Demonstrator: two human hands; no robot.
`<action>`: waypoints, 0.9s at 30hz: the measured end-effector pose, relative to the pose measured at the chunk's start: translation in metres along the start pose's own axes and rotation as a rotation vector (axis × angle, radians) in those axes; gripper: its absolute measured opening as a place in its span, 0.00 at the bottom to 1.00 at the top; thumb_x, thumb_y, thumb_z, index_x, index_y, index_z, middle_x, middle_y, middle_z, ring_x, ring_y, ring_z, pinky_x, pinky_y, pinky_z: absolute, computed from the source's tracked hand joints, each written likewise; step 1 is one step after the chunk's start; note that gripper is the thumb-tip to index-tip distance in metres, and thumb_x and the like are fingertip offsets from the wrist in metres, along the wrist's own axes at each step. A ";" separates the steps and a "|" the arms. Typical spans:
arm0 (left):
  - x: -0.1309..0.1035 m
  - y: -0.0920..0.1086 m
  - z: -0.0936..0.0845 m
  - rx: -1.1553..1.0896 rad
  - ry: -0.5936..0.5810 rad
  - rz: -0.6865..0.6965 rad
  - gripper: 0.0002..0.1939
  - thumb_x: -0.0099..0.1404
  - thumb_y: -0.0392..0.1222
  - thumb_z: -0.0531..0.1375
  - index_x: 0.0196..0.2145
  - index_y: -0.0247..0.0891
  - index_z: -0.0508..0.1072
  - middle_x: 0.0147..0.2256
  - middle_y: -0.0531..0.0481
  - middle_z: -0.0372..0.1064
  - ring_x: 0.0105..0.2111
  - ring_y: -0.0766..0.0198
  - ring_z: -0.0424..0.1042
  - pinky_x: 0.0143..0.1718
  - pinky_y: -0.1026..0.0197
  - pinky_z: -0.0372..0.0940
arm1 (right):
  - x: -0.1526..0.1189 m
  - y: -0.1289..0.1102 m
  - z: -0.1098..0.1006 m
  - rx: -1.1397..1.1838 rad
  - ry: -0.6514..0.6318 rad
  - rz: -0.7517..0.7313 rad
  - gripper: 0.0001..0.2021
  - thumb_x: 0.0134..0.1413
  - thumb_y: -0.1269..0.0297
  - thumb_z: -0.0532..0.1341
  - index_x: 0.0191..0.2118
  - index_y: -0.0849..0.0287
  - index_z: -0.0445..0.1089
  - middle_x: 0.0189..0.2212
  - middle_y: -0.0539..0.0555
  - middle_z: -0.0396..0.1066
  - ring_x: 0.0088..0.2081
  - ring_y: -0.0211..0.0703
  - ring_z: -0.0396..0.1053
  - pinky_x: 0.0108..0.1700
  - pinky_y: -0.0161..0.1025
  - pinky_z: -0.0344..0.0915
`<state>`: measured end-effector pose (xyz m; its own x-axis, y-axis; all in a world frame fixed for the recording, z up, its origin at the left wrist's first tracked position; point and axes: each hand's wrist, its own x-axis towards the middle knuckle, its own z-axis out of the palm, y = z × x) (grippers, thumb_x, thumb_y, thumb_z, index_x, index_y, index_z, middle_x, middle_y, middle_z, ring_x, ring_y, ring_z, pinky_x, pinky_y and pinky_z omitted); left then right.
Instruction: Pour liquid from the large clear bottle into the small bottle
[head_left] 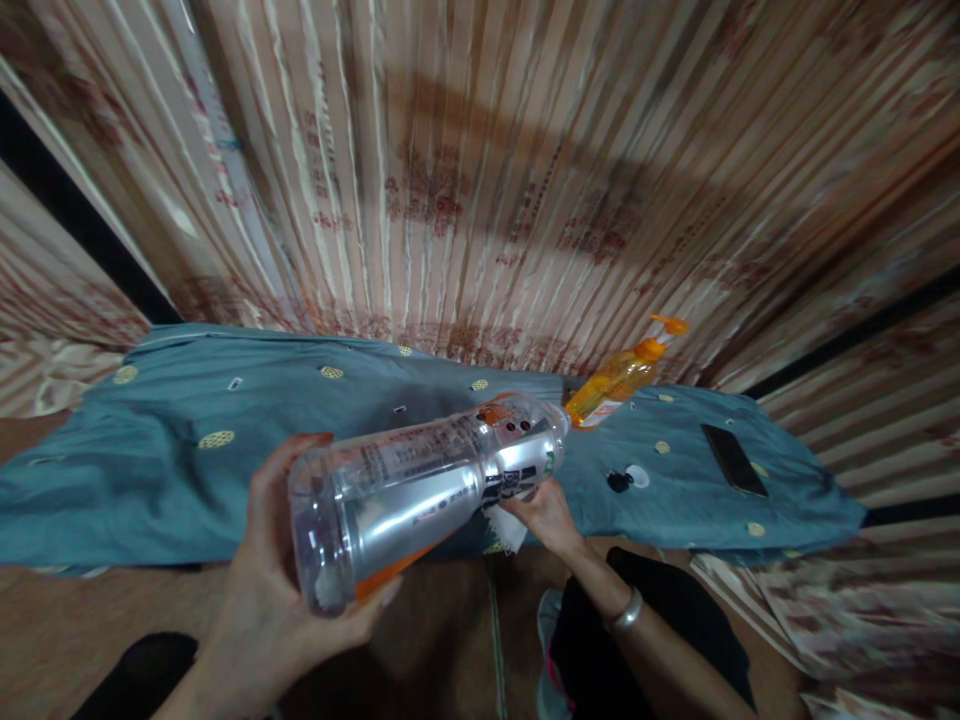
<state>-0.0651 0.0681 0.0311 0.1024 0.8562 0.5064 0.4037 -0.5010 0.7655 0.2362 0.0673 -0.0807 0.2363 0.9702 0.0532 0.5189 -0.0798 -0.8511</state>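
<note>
around clear bottle [427,490] base, left hand [262,590] curled

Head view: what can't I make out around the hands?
Head view, clear plastic bottle with silver label: small print, too blurred to read.
Head view, left hand: partly hidden behind that bottle.
Head view, right hand: partly hidden behind it.
Head view, crumpled white cloth or tissue: top hidden behind the bottle; whether right hand grips it is unclear.
</note>
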 end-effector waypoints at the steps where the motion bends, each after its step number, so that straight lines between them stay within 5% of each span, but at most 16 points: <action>1: 0.000 0.000 0.000 0.006 0.001 0.005 0.49 0.49 0.53 0.70 0.66 0.56 0.55 0.49 0.45 0.73 0.42 0.39 0.80 0.37 0.38 0.80 | 0.000 0.000 0.000 0.016 0.004 0.001 0.19 0.43 0.47 0.70 0.36 0.57 0.75 0.36 0.58 0.82 0.43 0.57 0.77 0.46 0.46 0.72; 12: -0.003 0.006 0.004 -0.046 0.003 -0.120 0.46 0.49 0.53 0.69 0.63 0.55 0.57 0.50 0.45 0.72 0.43 0.40 0.79 0.41 0.38 0.79 | 0.010 0.009 0.005 0.094 -0.085 -0.005 0.17 0.39 0.48 0.71 0.28 0.58 0.77 0.33 0.57 0.82 0.39 0.57 0.78 0.45 0.48 0.73; 16: -0.003 0.004 0.006 -0.101 0.015 -0.112 0.47 0.47 0.52 0.70 0.63 0.55 0.57 0.46 0.47 0.74 0.37 0.42 0.80 0.34 0.42 0.80 | 0.010 0.012 0.006 0.122 -0.088 0.004 0.17 0.41 0.48 0.71 0.29 0.58 0.78 0.35 0.57 0.82 0.40 0.57 0.78 0.45 0.48 0.74; 27: -0.002 0.004 0.006 -0.080 0.018 -0.082 0.47 0.48 0.51 0.70 0.64 0.57 0.57 0.47 0.47 0.75 0.39 0.41 0.81 0.36 0.40 0.80 | 0.009 0.009 0.008 0.123 -0.072 0.015 0.16 0.42 0.49 0.70 0.30 0.58 0.78 0.35 0.56 0.83 0.39 0.56 0.79 0.47 0.49 0.74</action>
<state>-0.0581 0.0651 0.0309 0.0558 0.8926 0.4474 0.3365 -0.4387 0.8332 0.2366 0.0775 -0.0920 0.1815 0.9834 0.0058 0.4098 -0.0703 -0.9095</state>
